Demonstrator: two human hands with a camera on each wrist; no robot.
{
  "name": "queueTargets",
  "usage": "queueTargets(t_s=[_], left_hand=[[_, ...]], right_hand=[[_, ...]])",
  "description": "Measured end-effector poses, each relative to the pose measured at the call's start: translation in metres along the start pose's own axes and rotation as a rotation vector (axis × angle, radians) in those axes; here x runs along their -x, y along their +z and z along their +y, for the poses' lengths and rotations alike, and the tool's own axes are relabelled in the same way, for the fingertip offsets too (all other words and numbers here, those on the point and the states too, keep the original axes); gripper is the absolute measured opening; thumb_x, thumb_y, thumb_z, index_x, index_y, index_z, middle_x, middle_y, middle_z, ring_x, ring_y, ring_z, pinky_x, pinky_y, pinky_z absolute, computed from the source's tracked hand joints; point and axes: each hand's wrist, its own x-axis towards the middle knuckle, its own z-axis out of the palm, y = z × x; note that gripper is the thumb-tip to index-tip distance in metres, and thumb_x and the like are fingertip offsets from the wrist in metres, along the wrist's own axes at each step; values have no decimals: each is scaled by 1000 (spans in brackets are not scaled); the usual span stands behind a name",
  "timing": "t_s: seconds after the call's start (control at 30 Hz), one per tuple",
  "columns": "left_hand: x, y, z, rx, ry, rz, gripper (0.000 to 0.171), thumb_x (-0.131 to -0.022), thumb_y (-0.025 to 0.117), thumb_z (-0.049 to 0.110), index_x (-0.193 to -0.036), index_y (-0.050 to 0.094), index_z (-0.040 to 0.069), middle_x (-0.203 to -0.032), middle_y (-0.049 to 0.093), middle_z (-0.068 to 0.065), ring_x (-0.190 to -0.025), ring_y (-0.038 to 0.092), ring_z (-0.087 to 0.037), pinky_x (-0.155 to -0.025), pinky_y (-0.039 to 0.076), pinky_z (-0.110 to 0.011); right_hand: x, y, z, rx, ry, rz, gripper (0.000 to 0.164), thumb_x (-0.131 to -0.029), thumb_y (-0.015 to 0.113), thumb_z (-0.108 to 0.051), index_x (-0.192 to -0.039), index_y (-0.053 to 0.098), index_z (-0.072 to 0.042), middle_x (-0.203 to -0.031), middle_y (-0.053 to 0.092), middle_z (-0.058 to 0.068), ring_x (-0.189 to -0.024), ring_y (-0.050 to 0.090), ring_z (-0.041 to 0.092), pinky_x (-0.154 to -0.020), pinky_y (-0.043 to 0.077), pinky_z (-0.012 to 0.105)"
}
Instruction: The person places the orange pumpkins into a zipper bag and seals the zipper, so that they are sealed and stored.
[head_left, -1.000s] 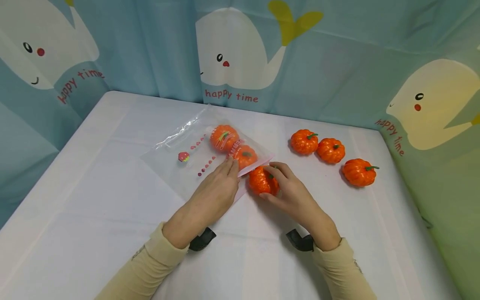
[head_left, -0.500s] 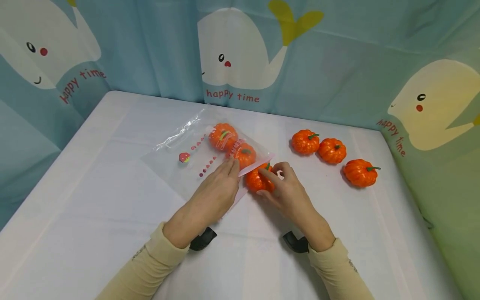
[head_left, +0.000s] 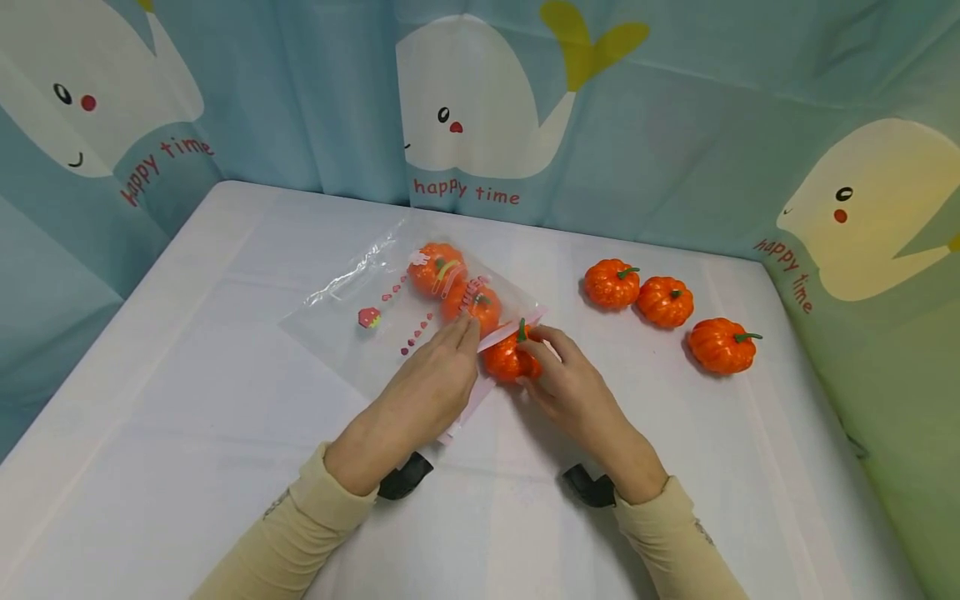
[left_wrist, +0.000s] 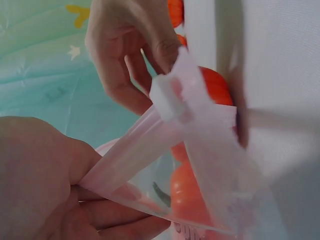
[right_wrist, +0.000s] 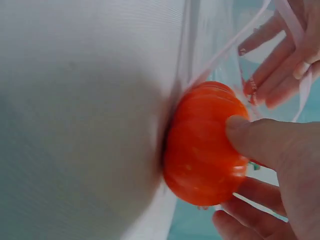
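A clear plastic slider bag [head_left: 337, 312] with a pink opening strip and strawberry print lies mid-table, two toy pumpkins [head_left: 437, 271] inside. My left hand [head_left: 427, 383] pinches the opening's upper edge between thumb and fingers, lifting it in the left wrist view, where the white slider [left_wrist: 166, 97] shows. My right hand [head_left: 573, 383] grips another orange pumpkin [head_left: 504, 360] by its side, thumb [right_wrist: 250, 135] against it. That pumpkin is at the mouth of the bag, partly under the pink strip [head_left: 501, 333], its green stem pointing up.
Three more pumpkins, a left one [head_left: 611, 284], a middle one [head_left: 664, 302] and a right one [head_left: 722, 346], rest on the white table [head_left: 225, 375] at the right. A blue-green whale-print curtain [head_left: 322, 100] stands behind the table and along its sides.
My right hand has moved left with its pumpkin, up to and partly into the bag's mouth. The two bagged pumpkins have shifted slightly left and away; my left hand stays put.
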Motion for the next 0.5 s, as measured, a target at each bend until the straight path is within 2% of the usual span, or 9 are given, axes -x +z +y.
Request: queueTargets(t_s=[0.27,0.4,0.5], left_hand=[[0,0,0,0,1,31,49,-103,48,11,-145,38,-12,-152,41,-26,-143,40,-35,-114,36,-44],[0,0,0,-2,3,59,49,-101,50,10,-144,40,-13,-150,44,-26,-142,42,-35,-114,36,-43],[-1,0,1,-24,10,72,50,-100,52,9,-143,41,-14,-149,45,-26,-142,43,-36,-114,36,-42]], right_hand=[[0,-3,-4,24,-50,-33,47,-77,78,4,-122,63,0,-125,58,22,-116,59,35,-95,54,43],[0,-3,-11,28,-67,-40,44,-77,80,2,-118,66,-3,-121,60,18,-114,60,32,-93,55,41],[0,-3,-15,24,-70,-66,44,-78,82,-2,-119,66,-5,-125,60,16,-117,60,30,-92,56,39]])
